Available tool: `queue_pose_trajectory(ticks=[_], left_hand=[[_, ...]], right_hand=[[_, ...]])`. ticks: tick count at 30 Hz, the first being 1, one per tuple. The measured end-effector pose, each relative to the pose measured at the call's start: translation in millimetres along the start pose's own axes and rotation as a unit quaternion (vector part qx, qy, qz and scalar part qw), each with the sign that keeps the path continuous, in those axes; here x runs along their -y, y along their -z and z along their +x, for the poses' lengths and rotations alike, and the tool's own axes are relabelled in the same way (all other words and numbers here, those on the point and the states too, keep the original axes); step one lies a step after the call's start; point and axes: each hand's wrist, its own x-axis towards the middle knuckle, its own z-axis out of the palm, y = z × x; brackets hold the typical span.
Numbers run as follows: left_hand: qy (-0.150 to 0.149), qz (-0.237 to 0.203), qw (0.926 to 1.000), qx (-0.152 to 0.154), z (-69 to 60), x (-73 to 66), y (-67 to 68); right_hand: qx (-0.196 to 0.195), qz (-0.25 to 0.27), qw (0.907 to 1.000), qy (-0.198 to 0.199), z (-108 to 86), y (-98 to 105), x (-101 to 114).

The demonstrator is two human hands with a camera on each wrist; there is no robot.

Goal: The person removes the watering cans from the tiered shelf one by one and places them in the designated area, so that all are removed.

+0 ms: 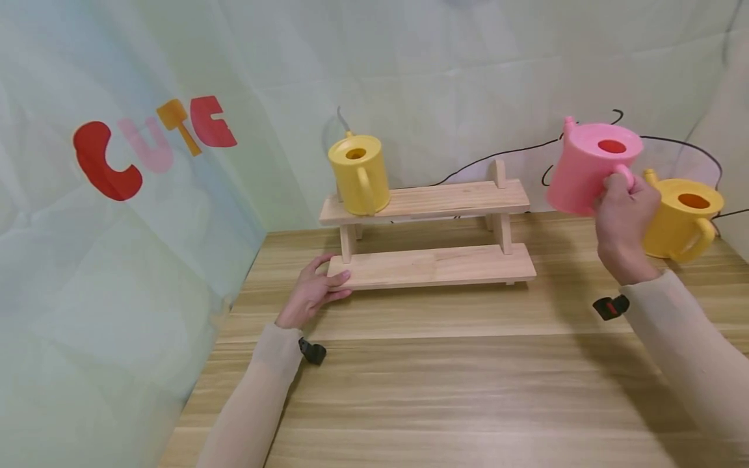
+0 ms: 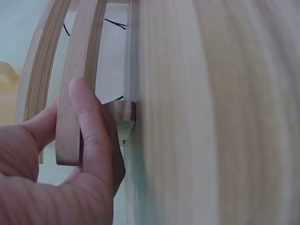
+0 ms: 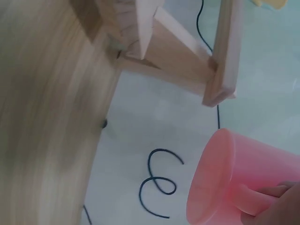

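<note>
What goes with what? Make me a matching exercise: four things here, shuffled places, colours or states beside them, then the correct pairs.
Column one
1. Pink can
2. Left hand
3. Wooden stand
4. Letter U

Column two
A. Pale pink, on the wall
B. Gripping the left end of the lower shelf
C. Held up by the right hand
D. Bearing a yellow can on its upper tier

Pairs
1-C
2-B
3-D
4-A
</note>
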Motion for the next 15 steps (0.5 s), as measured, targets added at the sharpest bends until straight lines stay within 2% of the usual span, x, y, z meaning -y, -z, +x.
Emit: queue_pose_trajectory(ticks=[6, 15], left_hand=[[0.001, 0.002, 1.0, -0.001, -0.5, 0.3, 0.4], [-0.006, -0.002, 1.0, 0.001, -1.1, -0.5, -0.3]], right_hand=[[-0.008, 0.0, 0.9995, -0.031, 4.5, 12, -9], [-0.03, -0.042, 0.997, -0.057, 12.7, 26, -25]])
